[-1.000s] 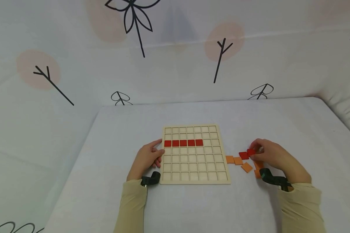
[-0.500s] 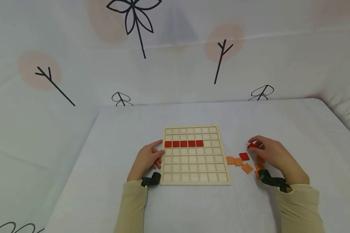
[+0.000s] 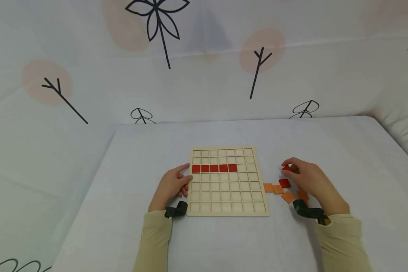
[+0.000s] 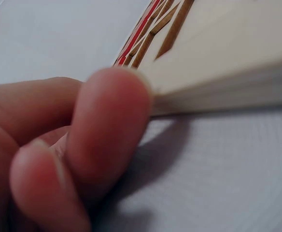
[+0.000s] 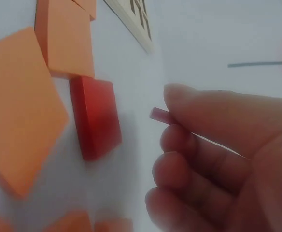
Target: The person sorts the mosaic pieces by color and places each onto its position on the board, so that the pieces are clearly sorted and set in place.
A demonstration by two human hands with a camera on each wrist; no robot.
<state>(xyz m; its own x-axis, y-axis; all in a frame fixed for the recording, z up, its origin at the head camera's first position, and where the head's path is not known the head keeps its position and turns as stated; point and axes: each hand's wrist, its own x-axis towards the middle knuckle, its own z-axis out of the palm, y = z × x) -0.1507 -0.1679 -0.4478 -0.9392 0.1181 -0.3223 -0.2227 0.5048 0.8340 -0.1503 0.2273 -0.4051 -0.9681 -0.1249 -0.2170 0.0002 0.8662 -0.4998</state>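
The right hand (image 3: 306,177), at right of the middle in the head view, pinches a red tile (image 3: 287,168) between thumb and index finger. The tile sits at the left end of this hand, above the loose red tile (image 3: 284,183) in the frame; only a small part is visible, and its direction is not clear from here. Orange tiles (image 3: 278,189) lie lower. In the centre, the grid board (image 3: 226,186) holds five red tiles (image 3: 214,168) in one row, running left to right. The left hand (image 3: 170,187) touches the board's left edge with straight index finger and thumb.

In the left wrist view, the thumb tip meets the board's edge near the middle of the frame.

In the right wrist view, the pinched tile appears edge-on, just right of the centre. Its narrow edge points left from the fingertips, long axis sloping slightly down to the right.
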